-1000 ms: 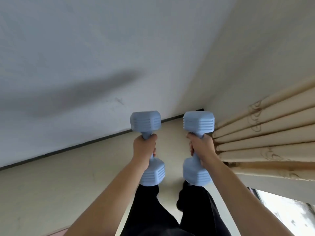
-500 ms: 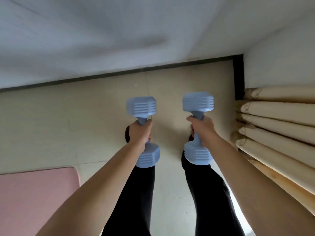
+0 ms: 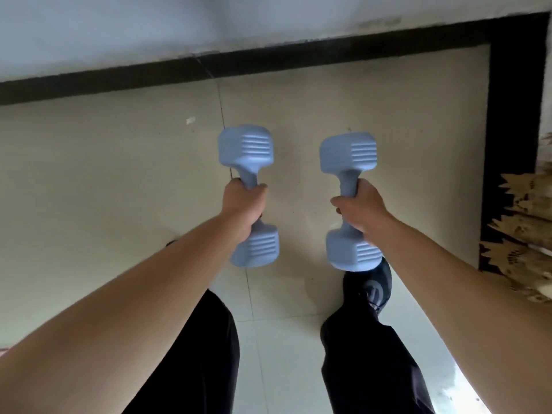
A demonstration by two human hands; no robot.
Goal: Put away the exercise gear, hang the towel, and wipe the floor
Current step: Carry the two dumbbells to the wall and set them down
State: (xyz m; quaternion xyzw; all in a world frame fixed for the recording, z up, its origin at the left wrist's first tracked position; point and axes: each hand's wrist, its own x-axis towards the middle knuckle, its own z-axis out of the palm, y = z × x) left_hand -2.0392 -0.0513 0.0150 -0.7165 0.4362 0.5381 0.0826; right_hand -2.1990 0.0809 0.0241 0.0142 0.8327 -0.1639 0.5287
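The middle of each handle is hidden inside a fist; the left hand (image 3: pixel 243 204) has its fingers (image 3: pixel 259 189) curled tight round the left dumbbell (image 3: pixel 246 152), just at 9 o'clock of the picture's centre, and most of those fingers lie out of sight under the palm; the right hand (image 3: pixel 360 212) grips the right dumbbell (image 3: pixel 348 155) the same way, just at 3 o'clock of centre, only a knuckle and the thumb showing; both pale blue dumbbells are held in the air above the floor (image 3: pixel 119 174), apart from each other, their long axes running from 12 to 6 o'clock; the upper head of the left one is smeared by blur; the left foot is almost wholly hidden behind the left forearm, while the right dumbbell's lower head covers the toe of the dark shoe (image 3: pixel 372 282) at 5 o'clock; black trousers (image 3: pixel 203 354) are cut off by the bottom edge; a sliver of pink at the 8 o'clock edge is too small to tell; a black skirting (image 3: pixel 268 59) runs under the grey wall (image 3: pixel 179 22) at 12 o'clock and turns down at 2 o'clock; a tan curtain (image 3: pixel 528 234) hem bunches at 3 to 4 o'clock, cut by the frame; a white speck (image 3: pixel 190 120) lies on the floor at 11 o'clock
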